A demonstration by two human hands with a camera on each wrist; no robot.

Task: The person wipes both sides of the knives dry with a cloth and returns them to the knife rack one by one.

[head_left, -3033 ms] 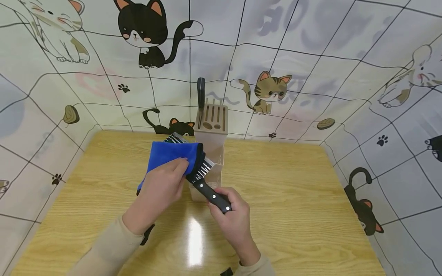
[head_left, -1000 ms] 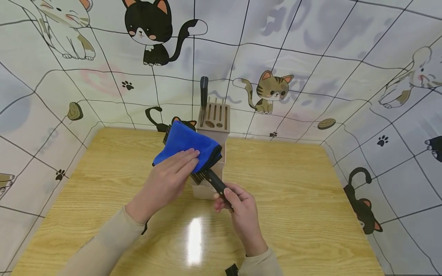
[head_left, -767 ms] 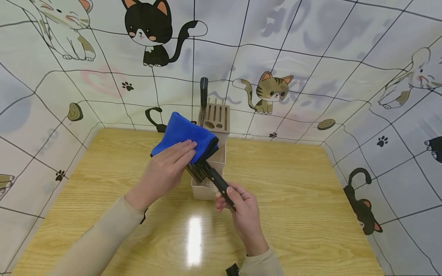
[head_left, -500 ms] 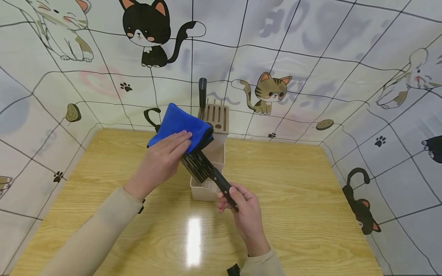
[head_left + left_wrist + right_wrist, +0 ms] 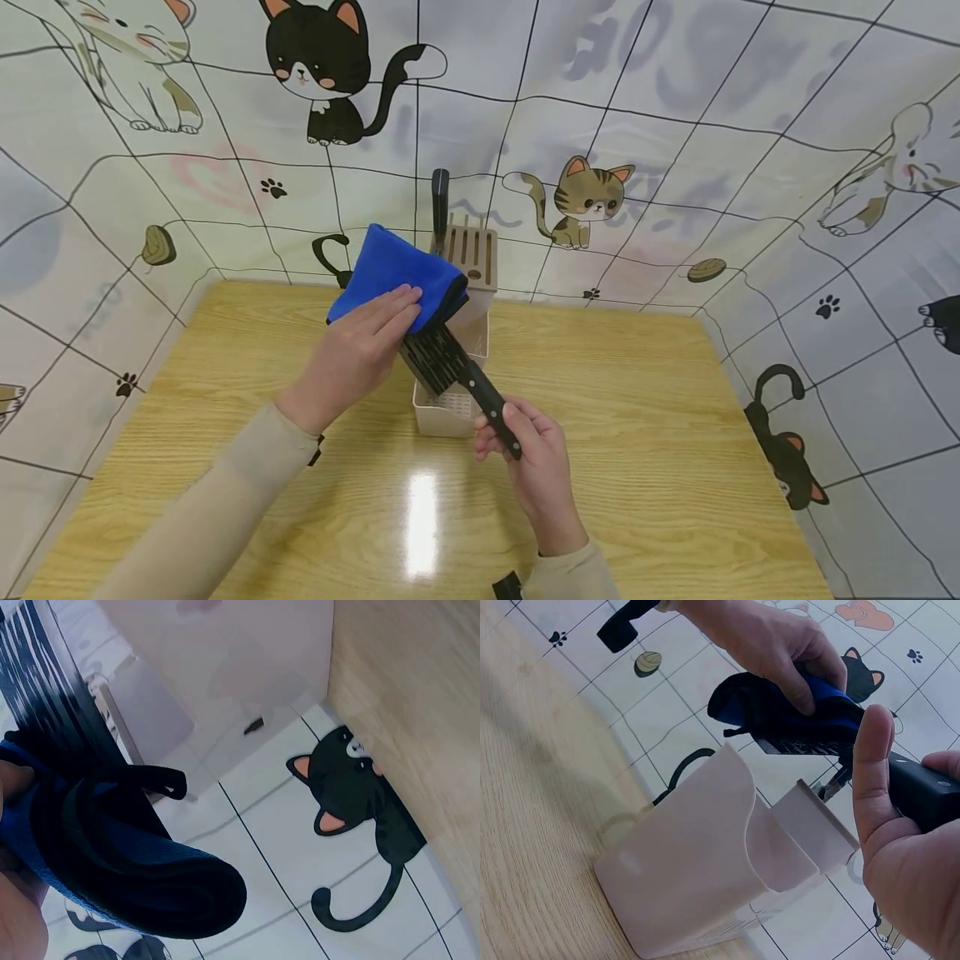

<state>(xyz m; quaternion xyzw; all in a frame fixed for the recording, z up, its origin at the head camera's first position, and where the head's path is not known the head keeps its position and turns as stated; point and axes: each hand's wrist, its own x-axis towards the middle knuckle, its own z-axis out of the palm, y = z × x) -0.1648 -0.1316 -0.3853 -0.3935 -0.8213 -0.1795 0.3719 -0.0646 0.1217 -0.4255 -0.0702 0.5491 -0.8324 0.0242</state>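
My right hand [image 5: 538,467] grips the black riveted handle of a cleaver [image 5: 435,362]. Its broad blade points up and left, showing dark streaked reflections. A folded blue cloth [image 5: 405,271] with black edging covers the far part of the blade. My left hand [image 5: 356,350] lies over the cloth with extended fingers. In the right wrist view, the left thumb is under the cloth [image 5: 761,705], so that hand pinches cloth and blade together. The cloth's rolled black edge fills the lower left of the left wrist view. The blade's tip is hidden.
A beige knife holder [image 5: 450,417] stands behind the cleaver at the table's back, with slots on top and open front bins. Another black-handled knife [image 5: 440,200] stands upright in its left slot. Cat-patterned sheets enclose the wooden table [image 5: 637,433] at the back and sides.
Over the last second, my left hand and the cloth have slid up the blade away from the handle, baring more of it, then shifted slightly back right. My right hand keeps its grip on the cleaver.
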